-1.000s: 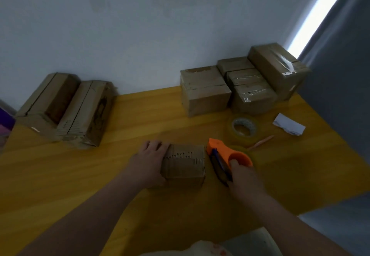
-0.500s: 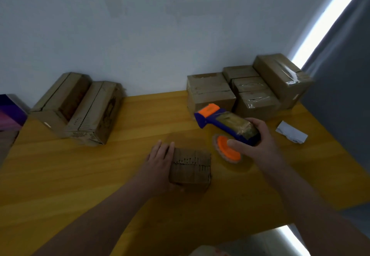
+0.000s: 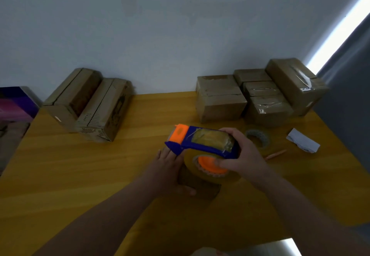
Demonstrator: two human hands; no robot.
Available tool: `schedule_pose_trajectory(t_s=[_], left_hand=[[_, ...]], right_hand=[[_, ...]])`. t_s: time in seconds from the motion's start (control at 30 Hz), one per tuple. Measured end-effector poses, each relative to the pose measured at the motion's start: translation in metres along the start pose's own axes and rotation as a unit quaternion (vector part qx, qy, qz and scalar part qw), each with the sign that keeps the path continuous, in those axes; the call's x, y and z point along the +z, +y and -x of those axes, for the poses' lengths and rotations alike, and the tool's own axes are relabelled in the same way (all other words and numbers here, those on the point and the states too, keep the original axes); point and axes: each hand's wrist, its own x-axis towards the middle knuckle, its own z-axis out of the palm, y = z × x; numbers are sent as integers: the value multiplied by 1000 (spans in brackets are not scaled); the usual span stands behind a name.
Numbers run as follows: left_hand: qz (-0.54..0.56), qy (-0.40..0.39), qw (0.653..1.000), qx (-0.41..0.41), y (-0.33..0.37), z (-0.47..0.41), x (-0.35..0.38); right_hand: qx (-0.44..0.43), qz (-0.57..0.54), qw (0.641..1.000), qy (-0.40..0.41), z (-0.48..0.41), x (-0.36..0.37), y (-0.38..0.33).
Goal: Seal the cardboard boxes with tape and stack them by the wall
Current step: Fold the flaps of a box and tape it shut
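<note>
My right hand (image 3: 243, 157) grips a blue and orange tape dispenser (image 3: 202, 142) and holds it in the air over a small cardboard box (image 3: 200, 185) on the wooden table (image 3: 80, 175). The dispenser and its tape roll hide most of that box. My left hand (image 3: 167, 170) holds the box at its left side, thumb on the near face. Several taped boxes (image 3: 260, 95) stand by the wall at the back right. Two more cardboard boxes (image 3: 90, 103) lie at the back left.
A spare tape roll (image 3: 257, 136) lies right of my right hand, with a thin stick (image 3: 276, 153) and a folded white paper (image 3: 303, 143) beyond it. A purple object (image 3: 14, 103) sits off the table's left edge. A dark curtain (image 3: 348, 95) hangs at the right.
My right hand lifted the tape dispenser off the table and brought it left, over the small box. My left hand stayed on the box.
</note>
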Motion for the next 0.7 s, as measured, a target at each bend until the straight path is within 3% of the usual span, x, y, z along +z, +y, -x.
schedule_pose_trajectory(t_s=[0.13, 0.33, 0.4, 0.47, 0.53, 0.57, 0.6, 0.63, 0.67, 0.7], left_hand=[[62, 40, 997, 20, -3, 3, -3], [-6, 14, 1000, 13, -4, 1, 1], [67, 36, 997, 14, -6, -1, -2], [194, 125, 973, 24, -8, 2, -9], [296, 244, 922, -58, -4, 9, -18], [378, 260, 878, -135, -1, 12, -27], [503, 230, 805, -212, 2, 16, -39], [629, 171, 711, -264, 4, 17, -49], [719, 108, 626, -283, 4, 18, -56], [765, 56, 578, -278, 1, 18, -61]], right_hand=[[-18, 41, 999, -6, -6, -3, -4], [-26, 76, 996, -37, -7, -1, 1], [-20, 55, 998, -40, -8, -5, 3], [-8, 36, 999, -40, -6, -10, 5], [1, 24, 999, -42, -4, -14, 8], [1, 21, 999, -44, -3, -15, 9], [0, 20, 999, -44, -2, -15, 9], [-1, 20, 999, -44, -2, -15, 9], [-2, 20, 999, -44, -2, -15, 9], [-3, 23, 999, -44, -2, -15, 8]])
